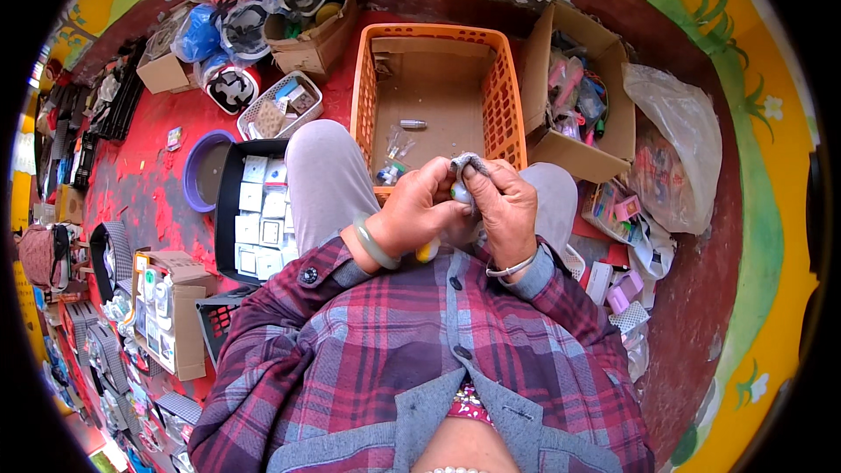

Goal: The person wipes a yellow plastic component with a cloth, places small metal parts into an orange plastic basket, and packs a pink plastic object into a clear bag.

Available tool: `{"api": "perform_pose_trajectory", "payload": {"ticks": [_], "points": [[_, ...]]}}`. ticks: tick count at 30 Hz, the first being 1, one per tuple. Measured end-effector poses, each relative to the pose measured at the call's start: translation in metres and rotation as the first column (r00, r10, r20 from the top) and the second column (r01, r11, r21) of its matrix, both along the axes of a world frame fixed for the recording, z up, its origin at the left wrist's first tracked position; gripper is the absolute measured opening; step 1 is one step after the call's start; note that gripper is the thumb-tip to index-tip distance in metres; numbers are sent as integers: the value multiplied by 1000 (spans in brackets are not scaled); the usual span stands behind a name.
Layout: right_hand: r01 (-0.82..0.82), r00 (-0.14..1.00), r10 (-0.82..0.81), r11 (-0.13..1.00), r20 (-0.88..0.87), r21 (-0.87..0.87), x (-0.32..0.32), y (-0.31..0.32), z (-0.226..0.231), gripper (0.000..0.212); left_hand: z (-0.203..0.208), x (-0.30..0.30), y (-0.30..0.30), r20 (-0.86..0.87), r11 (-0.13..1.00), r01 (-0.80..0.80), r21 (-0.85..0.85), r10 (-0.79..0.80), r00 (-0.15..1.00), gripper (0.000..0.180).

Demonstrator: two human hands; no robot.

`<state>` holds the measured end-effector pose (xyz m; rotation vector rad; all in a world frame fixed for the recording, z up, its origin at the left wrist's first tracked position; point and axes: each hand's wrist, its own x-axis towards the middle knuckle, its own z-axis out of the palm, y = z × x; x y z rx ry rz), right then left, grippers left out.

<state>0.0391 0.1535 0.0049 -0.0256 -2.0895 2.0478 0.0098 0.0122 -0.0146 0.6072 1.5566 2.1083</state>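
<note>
In front of my lap both hands meet, fingers closed. My left hand (409, 208) pinches a small rounded white object (461, 192) whose kind I cannot make out; the fingers partly cover it. A crumpled grey cloth (470, 163) is gripped in my right hand (508, 214) and touches the top of that object. Just below my hands, a small yellow and white thing (427, 250) shows against the shirt. Beyond them stands an orange plastic basket (517, 92) lined with cardboard; a silver cylinder (413, 123) and a few small plastic-wrapped items (398, 144) lie inside.
A cardboard box (596, 158) of colourful goods stands right of the basket beside a clear plastic bag (679, 153). To the left are a black bin (229, 210) of white boxed items, a purple basin (193, 184), a white basket (312, 114) and wrapped helmets (245, 31).
</note>
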Motion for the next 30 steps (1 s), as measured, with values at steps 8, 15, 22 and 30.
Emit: {"api": "perform_pose_trajectory", "payload": {"ticks": [8, 15, 22, 30], "points": [[55, 976, 36, 914, 215, -401, -7, 11, 0, 23, 3, 2, 3, 12, 999, 9, -46, -9, 1000, 33], [54, 959, 135, 777, 249, -627, -10, 41, 4, 35, 16, -8, -10, 232, 983, -69, 169, 28, 972, 32], [-235, 959, 255, 960, 126, -155, 0, 22, 18, 33, 9, -6, -3, 246, 972, -46, 231, -12, 969, 31], [-83, 978, 124, 970, 169, -229, -1, 18, 8, 25, 3, 3, -1, -34, 993, 55, 108, -51, 998, 32]]}}
